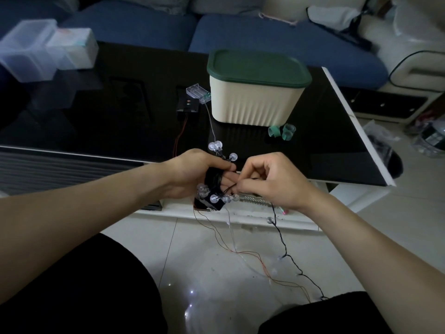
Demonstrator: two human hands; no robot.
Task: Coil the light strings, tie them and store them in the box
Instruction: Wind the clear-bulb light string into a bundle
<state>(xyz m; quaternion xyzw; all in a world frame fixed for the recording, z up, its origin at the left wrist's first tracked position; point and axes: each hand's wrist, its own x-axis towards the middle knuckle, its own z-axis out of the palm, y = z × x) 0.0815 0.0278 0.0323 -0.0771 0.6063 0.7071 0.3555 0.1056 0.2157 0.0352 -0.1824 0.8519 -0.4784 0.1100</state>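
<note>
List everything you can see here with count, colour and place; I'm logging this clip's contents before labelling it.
storage box: one, cream with a green lid on, on the black table.
table: one, glossy black top with white edge.
tie rings: about three, green, on the table in front of the box.
clear battery case: one, left of the box.
black battery case: one, beside the clear one, red wires leading off.
black light string: one, clear round bulbs, partly coiled, the rest trailing to the floor.
clear tubs: two or so, far left of the table.
sofa: one, blue.
left hand: holds the coil.
right hand: pinches the wire.
</note>
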